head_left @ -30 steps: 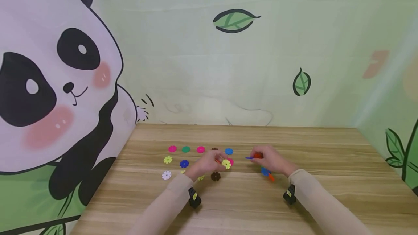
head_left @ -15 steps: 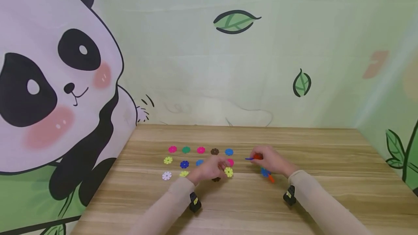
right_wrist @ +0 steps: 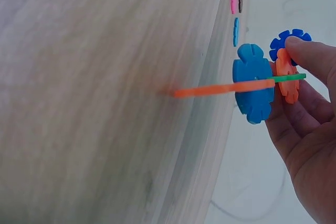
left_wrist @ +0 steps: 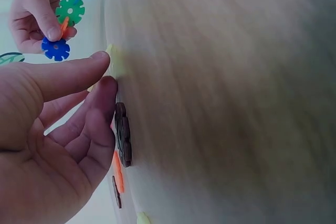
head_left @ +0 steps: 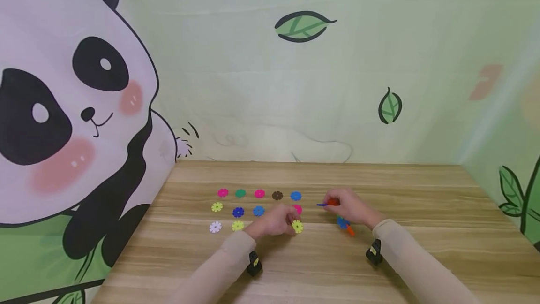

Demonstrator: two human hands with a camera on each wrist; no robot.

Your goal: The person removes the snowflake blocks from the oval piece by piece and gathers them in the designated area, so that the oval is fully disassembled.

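My left hand (head_left: 273,220) pinches a yellow snowflake building disc (head_left: 297,226) by its edge, low over the table at the right end of the front row. In the left wrist view the thumb and fingertips meet at the yellow disc (left_wrist: 111,52), and a dark brown disc (left_wrist: 123,135) lies just under the fingers. My right hand (head_left: 348,206) holds a chain of interlocked discs a little above the table. The right wrist view shows a blue disc (right_wrist: 254,83), orange discs, a green one (right_wrist: 290,77) and a dark blue disc (right_wrist: 283,40) under the thumb.
Loose snowflake discs lie in rows on the wooden table (head_left: 379,276): pink (head_left: 222,193), green (head_left: 240,193), brown (head_left: 277,195), dark blue (head_left: 238,212), white (head_left: 215,226) and others. My left hand hides part of the rows. A panda-printed backdrop (head_left: 236,83) stands behind.
My left hand has come nearer to me and lower with the yellow disc, from beside the pink disc to the front row. The right hand keeps its place with the chain.
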